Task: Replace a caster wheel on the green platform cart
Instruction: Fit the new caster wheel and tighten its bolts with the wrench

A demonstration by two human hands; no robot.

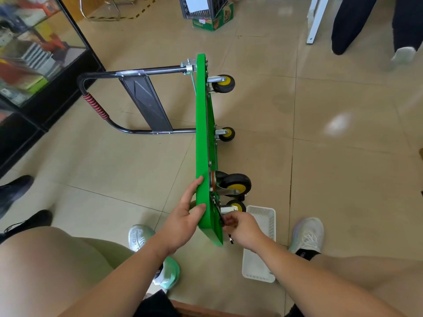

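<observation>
Head view: a green platform cart (202, 143) stands on its side on the tiled floor (343, 179) at the centre of the frame, wheels pointing right and black handle (96, 106) lying left. The left hand (185, 218) holds the deck's near edge between thumb and fingers. At lower centre, the right hand (242, 229) curls round a dark tool (222, 219) beside the nearest caster wheel (235, 205), above a white basket (263, 259).

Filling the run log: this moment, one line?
cart on its side | left hand holds deck edge | right hand grips tool at nearest caster | white basket beside
</observation>
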